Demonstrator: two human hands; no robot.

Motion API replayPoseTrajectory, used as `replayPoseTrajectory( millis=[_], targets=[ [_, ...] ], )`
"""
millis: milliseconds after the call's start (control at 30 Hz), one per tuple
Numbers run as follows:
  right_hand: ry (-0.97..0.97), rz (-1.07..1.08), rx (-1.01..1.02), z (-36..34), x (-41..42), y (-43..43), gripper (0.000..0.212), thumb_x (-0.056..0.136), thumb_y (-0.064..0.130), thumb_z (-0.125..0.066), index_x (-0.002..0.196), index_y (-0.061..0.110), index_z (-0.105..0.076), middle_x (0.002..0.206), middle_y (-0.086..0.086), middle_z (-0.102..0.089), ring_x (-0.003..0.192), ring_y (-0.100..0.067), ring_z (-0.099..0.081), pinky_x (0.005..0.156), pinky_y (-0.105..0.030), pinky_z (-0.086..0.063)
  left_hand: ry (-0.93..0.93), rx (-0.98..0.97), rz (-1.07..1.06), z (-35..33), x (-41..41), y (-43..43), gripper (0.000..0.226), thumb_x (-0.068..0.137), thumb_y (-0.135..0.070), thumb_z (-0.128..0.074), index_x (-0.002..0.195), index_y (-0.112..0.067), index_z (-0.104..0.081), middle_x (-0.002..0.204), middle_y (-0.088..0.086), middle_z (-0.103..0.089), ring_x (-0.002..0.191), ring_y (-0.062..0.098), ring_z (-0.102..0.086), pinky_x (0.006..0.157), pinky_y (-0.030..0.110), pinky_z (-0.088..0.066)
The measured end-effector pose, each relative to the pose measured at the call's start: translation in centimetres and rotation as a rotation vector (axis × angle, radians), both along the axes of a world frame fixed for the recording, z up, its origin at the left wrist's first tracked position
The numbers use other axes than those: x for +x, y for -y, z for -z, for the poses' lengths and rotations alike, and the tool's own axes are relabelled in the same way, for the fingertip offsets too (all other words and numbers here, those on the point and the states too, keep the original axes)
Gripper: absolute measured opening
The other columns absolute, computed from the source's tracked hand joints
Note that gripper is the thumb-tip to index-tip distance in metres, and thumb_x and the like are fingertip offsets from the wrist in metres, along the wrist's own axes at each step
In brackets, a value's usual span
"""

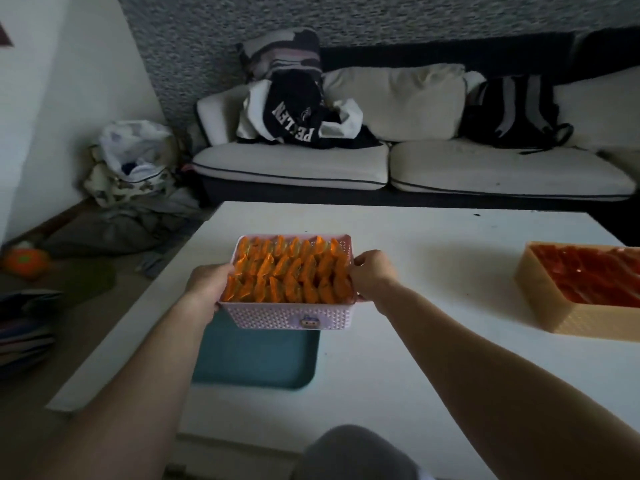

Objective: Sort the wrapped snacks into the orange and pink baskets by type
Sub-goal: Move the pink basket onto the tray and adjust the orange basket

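Snacks (287,271) look basically sorted: orange-wrapped ones pack the pink basket (287,318), red ones fill the orange basket (540,306) right of it. Left hand (207,282) and right hand (372,271) grip the pink basket's sides, fingers (360,261) curled over the rims. No strays on the counter (415,244).

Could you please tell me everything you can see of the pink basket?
The pink basket is rectangular, of plastic with a woven-look pattern and a cartoon badge on its near wall. Rows of orange wrapped snacks fill it to the rim. The left hand grips its left end and the right hand its right end, over the teal tray on the white table; whether it rests there is unclear.
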State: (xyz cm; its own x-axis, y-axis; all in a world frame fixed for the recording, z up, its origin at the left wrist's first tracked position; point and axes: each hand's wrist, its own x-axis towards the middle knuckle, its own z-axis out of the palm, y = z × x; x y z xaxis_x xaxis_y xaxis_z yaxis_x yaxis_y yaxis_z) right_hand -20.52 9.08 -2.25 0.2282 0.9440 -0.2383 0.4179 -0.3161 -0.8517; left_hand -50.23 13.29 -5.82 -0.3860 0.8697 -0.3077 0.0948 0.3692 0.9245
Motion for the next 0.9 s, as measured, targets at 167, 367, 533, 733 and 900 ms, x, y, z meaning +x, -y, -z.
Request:
replayPoseTrajectory(
  millis=[167, 367, 533, 733, 900],
  targets=[
    [-0.045, -0.092, -0.042, 1.8, -3.6, -4.7, 0.023, 0.094, 0.019, -0.055, 0.093, 0.003, -0.072, 0.09, -0.011, -0.075, 0.073, -0.025, -0.075, 0.06, -0.039, -0.065, -0.061, 0.02, -0.102, -2.5, -0.5, -0.6, 0.022, 0.076, -0.018, -0.071, 0.084, 0.003, -0.071, 0.07, 0.013, -0.065, 0.065, 0.028, -0.063, 0.057, 0.028, -0.053],
    [-0.042, -0.117, -0.055, 4.5, -6.1, -8.4, 0.024, 0.098, 0.022, -0.052, 0.096, 0.005, -0.069, 0.088, -0.011, -0.075, 0.077, -0.026, -0.075, 0.067, -0.042, -0.065, -0.174, 0.08, -0.072, -0.8, -2.2, -3.7, 0.02, 0.087, -0.01, -0.063, 0.067, -0.011, -0.069, 0.073, 0.011, -0.065, 0.073, 0.026, -0.06, 0.068, 0.036, -0.041],
    [-0.024, -0.08, 0.004, 5.6, -4.8, -9.5, 0.026, 0.088, 0.027, -0.051, 0.09, 0.013, -0.072, 0.087, -0.007, -0.075, 0.078, -0.027, -0.074, 0.07, -0.046, -0.064, -0.221, 0.128, -0.002, 0.2, -1.0, -4.5, 0.015, 0.088, -0.005, -0.062, 0.079, -0.011, -0.072, 0.074, 0.009, -0.066, 0.069, 0.024, -0.06, 0.062, 0.03, -0.041],
    [0.108, -0.146, 0.067, 3.7, -3.6, -6.8, 0.032, 0.098, 0.033, -0.049, 0.114, 0.013, -0.068, 0.106, -0.003, -0.071, 0.093, -0.022, -0.065, 0.077, -0.031, -0.054, -0.653, 0.167, 0.0, -1.0, 2.1, -3.5, 0.025, 0.094, -0.023, -0.059, 0.113, -0.007, -0.064, 0.12, 0.019, -0.064, 0.106, 0.037, -0.061, 0.078, 0.036, -0.041],
    [0.22, -0.109, 0.074, 2.2, 0.8, -3.4, 0.044, 0.098, 0.024, -0.056, 0.14, 0.01, -0.056, 0.141, -0.008, -0.058, 0.127, -0.028, -0.054, 0.102, -0.034, -0.044, -0.707, 0.402, 0.075, -3.5, 7.8, -0.8, 0.036, 0.091, -0.021, -0.063, 0.127, -0.017, -0.067, 0.129, 0.008, -0.064, 0.119, 0.027, -0.06, 0.1, 0.038, -0.047]
  ],
)
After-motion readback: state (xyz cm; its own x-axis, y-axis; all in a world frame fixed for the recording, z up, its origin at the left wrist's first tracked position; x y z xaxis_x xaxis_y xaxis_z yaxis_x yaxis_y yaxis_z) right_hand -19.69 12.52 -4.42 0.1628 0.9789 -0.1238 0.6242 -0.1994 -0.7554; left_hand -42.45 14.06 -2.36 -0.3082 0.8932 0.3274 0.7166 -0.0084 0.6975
